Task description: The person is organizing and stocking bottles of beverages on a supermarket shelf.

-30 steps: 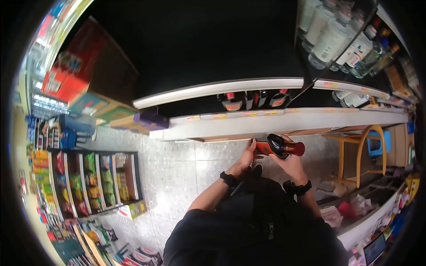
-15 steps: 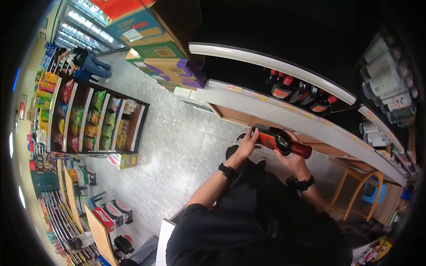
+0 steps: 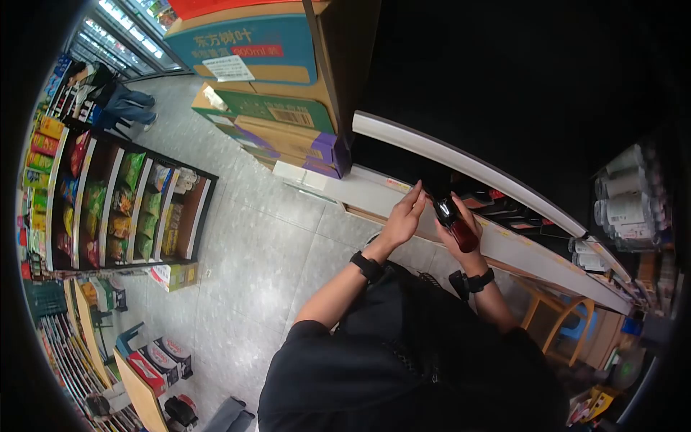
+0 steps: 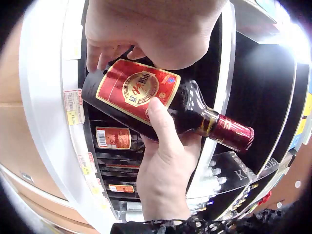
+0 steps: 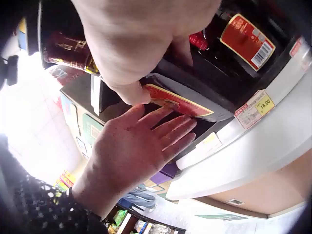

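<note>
My right hand (image 3: 466, 234) grips a dark liquor bottle (image 3: 446, 209) around its body near the shoulder, thumb across the front. The bottle has a red, gold-edged label (image 4: 129, 90) and a dark red cap (image 4: 233, 134). It is tilted, with its base toward the shelf and its neck toward me. Fingers extended, my left hand (image 3: 403, 222) lies beside the base; in the right wrist view its fingertips are right at the label. Similar bottles (image 4: 113, 138) with red labels lie on the low shelf behind, partly hidden by its upper edge.
Price tags (image 5: 261, 107) line the white shelf edge (image 3: 374, 183). Stacked cartons (image 3: 252, 54) stand at its left end, clear bottles (image 3: 622, 205) at the right. A wooden chair (image 3: 565, 309) is at right. Across the tiled floor (image 3: 252, 281) are a snack rack (image 3: 108, 209) and another person (image 3: 129, 104).
The bottle has moved from in front of the shelf edge toward the shelf opening, its base turning toward the shelf. My left hand's fingers have straightened away from the base. The head view has swung left.
</note>
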A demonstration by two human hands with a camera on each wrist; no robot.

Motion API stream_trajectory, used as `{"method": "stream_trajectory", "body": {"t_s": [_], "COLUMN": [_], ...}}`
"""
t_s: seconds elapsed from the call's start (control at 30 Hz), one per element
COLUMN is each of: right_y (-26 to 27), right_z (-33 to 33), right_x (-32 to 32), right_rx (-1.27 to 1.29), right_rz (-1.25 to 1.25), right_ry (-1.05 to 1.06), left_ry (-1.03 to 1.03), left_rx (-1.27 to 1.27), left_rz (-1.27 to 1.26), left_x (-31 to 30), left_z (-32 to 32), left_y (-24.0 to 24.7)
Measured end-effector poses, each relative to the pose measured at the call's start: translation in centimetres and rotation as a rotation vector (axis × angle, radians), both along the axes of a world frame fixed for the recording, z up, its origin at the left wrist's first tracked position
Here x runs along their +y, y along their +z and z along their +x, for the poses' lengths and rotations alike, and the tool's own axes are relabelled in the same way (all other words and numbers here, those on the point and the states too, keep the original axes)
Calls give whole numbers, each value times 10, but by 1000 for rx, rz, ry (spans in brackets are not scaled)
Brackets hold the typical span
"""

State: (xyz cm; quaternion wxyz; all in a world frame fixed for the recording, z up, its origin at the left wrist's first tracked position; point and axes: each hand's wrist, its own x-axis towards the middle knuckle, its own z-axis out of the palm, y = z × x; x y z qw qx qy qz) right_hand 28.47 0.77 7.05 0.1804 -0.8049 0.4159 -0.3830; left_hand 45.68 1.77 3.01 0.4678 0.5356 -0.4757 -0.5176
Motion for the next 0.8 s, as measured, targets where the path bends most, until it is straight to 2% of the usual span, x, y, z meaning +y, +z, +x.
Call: {"method": "stream_trajectory", "body": {"t_s": [0.1, 0.17, 0.23, 0.33, 0.37, 0.43, 0.57, 0.63, 0.7, 0.73, 0.77, 0.8], "right_y": [1, 1, -4, -13, -18, -18, -4, 5, 10, 10, 10, 3], "right_z": [8, 13, 18, 24, 25, 28, 36, 39, 39, 38, 35, 33], "right_x": [-18, -27, -33, -39, -43, -50, -56, -61, -63, -64, -65, -67], "right_rx": [41, 22, -50, -113, -107, -92, -39, -33, -41, -83, -129, -153], "right_rz": [-26, -15, 131, 216, 254, 164, 273, 112, 133, 238, 336, 332], "right_ry": [-26, -43, -90, -219, -269, -330, -429, -430, -449, -426, -410, -428], "left_ry": [-48, -43, -37, -100, -93, -101, -199, -237, -232, -212, -226, -228], "left_rx": [66, 101, 133, 405, 395, 354, 254, 171, 190, 217, 264, 288], "left_rz": [21, -7, -39, 57, 77, 88, 79, 187, 200, 214, 233, 260], "left_x": [-21, -36, -50, -66, -67, -77, -87, -89, -90, -90, -92, -95], "left_z": [7, 4, 3, -1, -1, -5, -1, 3, 2, 0, -2, -4], "left_y": [4, -11, -26, -33, -34, -54, -64, -47, -37, -34, -51, -63]}}
